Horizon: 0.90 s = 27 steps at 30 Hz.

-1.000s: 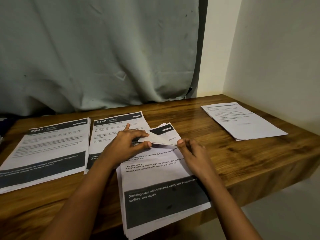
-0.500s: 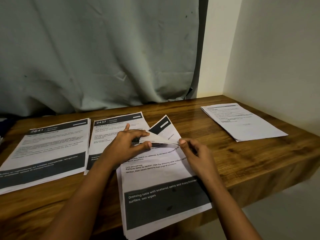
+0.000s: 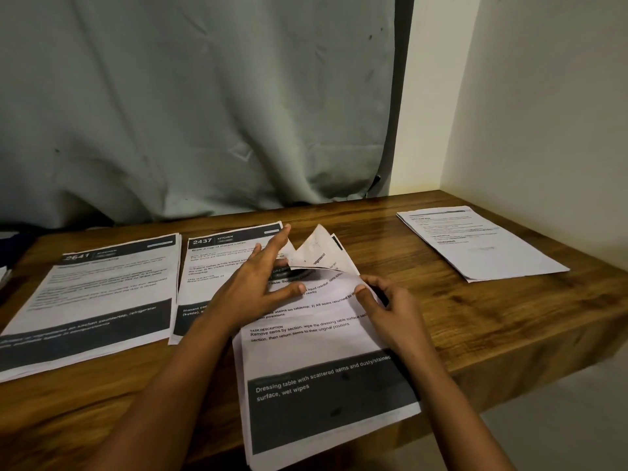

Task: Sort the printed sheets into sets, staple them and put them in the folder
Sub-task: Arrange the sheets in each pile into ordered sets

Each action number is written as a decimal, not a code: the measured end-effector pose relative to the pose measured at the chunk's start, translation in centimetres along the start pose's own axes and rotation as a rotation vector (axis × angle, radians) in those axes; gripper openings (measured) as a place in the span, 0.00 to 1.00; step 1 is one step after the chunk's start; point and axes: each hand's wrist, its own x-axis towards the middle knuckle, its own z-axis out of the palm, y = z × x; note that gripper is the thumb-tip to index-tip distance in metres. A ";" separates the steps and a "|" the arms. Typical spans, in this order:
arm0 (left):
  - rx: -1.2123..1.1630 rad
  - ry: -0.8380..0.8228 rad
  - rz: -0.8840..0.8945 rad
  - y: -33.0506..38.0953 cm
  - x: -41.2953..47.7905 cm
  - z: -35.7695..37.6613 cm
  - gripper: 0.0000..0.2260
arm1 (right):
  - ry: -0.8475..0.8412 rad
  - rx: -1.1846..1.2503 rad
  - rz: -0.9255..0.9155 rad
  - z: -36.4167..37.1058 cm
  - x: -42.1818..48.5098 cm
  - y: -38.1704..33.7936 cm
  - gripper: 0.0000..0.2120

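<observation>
Lying on the wooden counter (image 3: 458,321), overhanging its front edge: dressing-table stack (image 3: 323,351) of printed sheets. Top sheet (image 3: 316,256) curled up and folded back at the far end. Pinched at its right edge by the right hand (image 3: 390,307), grip clamped on the paper between thumb and fingers. Pressed just left of the fold by the left hand (image 3: 258,290), grip apart, fingers straight. Just left of that stack: 2437 stack (image 3: 210,260). Further left: 2641 stack (image 3: 102,300). Well to its right: fourth stack (image 3: 475,243).
</observation>
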 end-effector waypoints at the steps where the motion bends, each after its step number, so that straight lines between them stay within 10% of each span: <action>1: 0.001 -0.001 0.007 -0.1 0.1 0.0 0.42 | -0.002 0.003 0.006 0.0 0.0 0.0 0.18; 27: -0.074 0.024 -0.015 -1.0 0.3 0.5 0.39 | 0.001 0.058 -0.027 0.1 -0.1 0.1 0.08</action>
